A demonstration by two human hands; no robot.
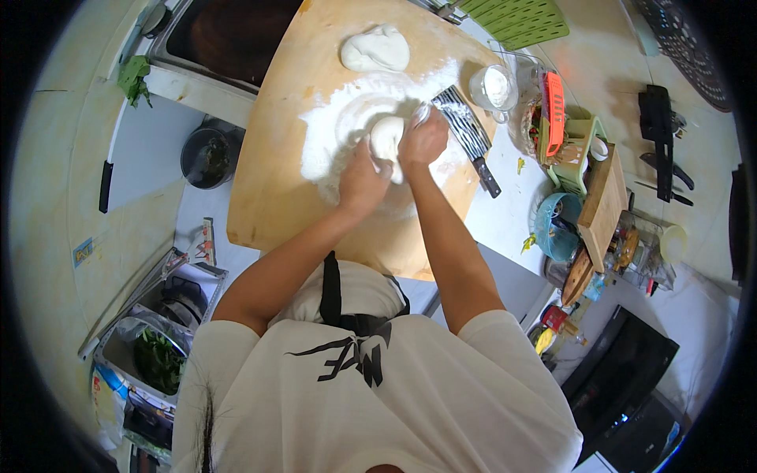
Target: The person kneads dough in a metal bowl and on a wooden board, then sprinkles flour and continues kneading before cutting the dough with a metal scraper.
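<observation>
A piece of white dough point(387, 139) lies on the floured wooden board point(266, 195), between my two hands. My left hand point(362, 180) curls against its left and lower side. On its right side my right hand point(423, 137) presses in with bent fingers; something pale shows at those fingertips, and I cannot tell whether it is dough or flour. A second lump of dough point(376, 48) rests higher up on the board. Loose white flour point(322, 133) spreads around my hands. Right of my right hand lies a broad striped knife point(464, 121) with a black handle, dusted with flour.
A glass cup of flour point(492, 87) stands at the board's upper right edge. Beyond it are an orange plastic grater point(554, 112), a blue bowl point(557, 224) and a wooden block point(604, 207). A sink point(230, 35) adjoins the upper left; a dark pot point(207, 155) sits at the left.
</observation>
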